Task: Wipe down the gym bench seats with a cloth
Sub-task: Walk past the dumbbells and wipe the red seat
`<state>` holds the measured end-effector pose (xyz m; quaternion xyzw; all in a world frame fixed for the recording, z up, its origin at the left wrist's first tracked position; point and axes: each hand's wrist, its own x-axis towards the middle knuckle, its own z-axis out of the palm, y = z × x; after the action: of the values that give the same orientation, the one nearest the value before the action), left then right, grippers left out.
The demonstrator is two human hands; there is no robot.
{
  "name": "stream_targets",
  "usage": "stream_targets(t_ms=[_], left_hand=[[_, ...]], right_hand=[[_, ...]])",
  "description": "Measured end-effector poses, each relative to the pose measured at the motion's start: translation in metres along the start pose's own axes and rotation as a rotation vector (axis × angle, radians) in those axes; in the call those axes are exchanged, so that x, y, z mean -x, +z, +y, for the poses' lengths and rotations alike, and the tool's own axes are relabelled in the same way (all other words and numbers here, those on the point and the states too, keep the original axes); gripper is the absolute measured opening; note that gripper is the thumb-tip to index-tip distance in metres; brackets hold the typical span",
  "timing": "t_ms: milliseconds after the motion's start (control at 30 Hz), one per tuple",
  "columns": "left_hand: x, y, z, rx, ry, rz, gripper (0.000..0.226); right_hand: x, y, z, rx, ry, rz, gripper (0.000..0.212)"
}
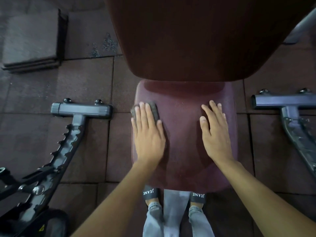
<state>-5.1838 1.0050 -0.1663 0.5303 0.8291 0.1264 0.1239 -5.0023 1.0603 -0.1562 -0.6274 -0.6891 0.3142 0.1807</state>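
On the far-left corner of the maroon padded vinyl seat (184,151) sits the small dark grey cloth (153,108), pinned flat under the left hand (148,135). The fingers are straight and close together, pressing down on the cloth rather than curling round it, and the cloth's far end and left edge poke out past the fingertips.

The right hand (215,134) lies flat on the right half of the same seat, fingers straight and slightly spread, holding nothing, with its fingertips near the right edge. The two hands are well apart, with bare vinyl between them.

The seat surface looks dull and a bit speckled, and a faint curved mark runs across it near the far edge, just under the big dark maroon backrest pad (188,40) that overhangs it.

The floor is dark reddish-brown square rubber tiles (85,86) with visible seams, some grit scattered at the far left of the backrest, and a stack of spare tiles (30,40) in the top-left corner.

Either side of the seat there's a black metal frame foot — left (82,109) and right (283,101) — and the left one joins a toothed curved adjustment bar (65,147).

At the near edge you can see grey jeans (153,218) and black-strapped sandals (150,194) marked "JEANE".
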Motion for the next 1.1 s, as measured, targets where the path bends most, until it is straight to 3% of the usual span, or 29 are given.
stream_targets(t_ms=[133, 267, 400, 500, 567, 700, 867, 933, 1100], left_hand=[[0.073, 0.013, 0.024, -0.093, 0.254, -0.064, 0.059], [0.044, 0.019, 0.054, -0.077, 0.468, -0.106, 0.056], [0.018, 0.003, 0.006, -0.042, 0.179, -0.074, 0.057], [0.055, -0.002, -0.029, 0.015, -0.010, -0.005, 0.057], [0.096, 0.005, -0.027, 0.011, -0.015, 0.014, 0.057], [0.149, 0.029, 0.024, -0.082, 0.200, -0.019, 0.057], [0.104, 0.035, 0.071, -0.074, 0.363, -0.077, 0.055], [0.075, 0.027, 0.055, -0.057, 0.294, -0.081, 0.055], [0.052, 0.012, 0.004, 0.016, -0.083, 0.048, 0.056]], right_hand=[[-0.001, 0.001, 0.002, -0.014, -0.011, 0.007, 0.044], [-0.004, 0.000, 0.007, 0.040, -0.039, -0.003, 0.047], [-0.004, -0.010, 0.013, 0.213, -0.125, -0.070, 0.049], [0.000, -0.018, 0.026, 0.385, -0.207, -0.121, 0.051], [0.001, -0.018, 0.031, 0.422, -0.226, -0.120, 0.051], [0.001, -0.013, 0.033, 0.401, -0.222, -0.097, 0.051], [-0.002, -0.016, 0.037, 0.309, -0.238, -0.099, 0.048], [-0.001, -0.016, 0.037, 0.289, -0.239, -0.092, 0.048], [-0.002, -0.018, 0.035, 0.280, -0.220, -0.114, 0.048]])
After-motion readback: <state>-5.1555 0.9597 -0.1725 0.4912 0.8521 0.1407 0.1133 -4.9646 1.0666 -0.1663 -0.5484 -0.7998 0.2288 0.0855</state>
